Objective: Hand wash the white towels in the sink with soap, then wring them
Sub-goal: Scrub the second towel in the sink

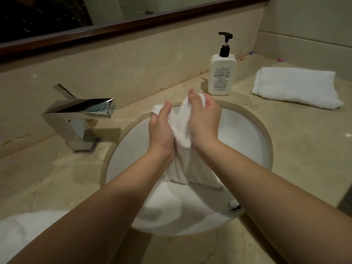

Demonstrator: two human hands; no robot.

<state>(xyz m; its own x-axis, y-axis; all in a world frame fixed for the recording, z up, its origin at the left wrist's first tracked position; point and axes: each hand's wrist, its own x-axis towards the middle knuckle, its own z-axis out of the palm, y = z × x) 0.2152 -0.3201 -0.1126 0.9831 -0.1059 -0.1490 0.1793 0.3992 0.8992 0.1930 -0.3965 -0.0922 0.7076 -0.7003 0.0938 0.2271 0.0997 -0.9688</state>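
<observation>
Two hands clamp one white towel [181, 134] over the sink [253, 130].

The left hand [162, 128] and right hand [204, 121] press the towel between them, fingers curled round its bunched top; its lower part hangs below the grip into the basin. Beyond the grip stands a soap bottle [222, 73] on the tabletop [297, 149], and right of that lies a folded towel [297, 87]. Left of the grip is the chrome faucet [80, 117]. More white cloth [28, 229] shows by the left forearm.
</observation>
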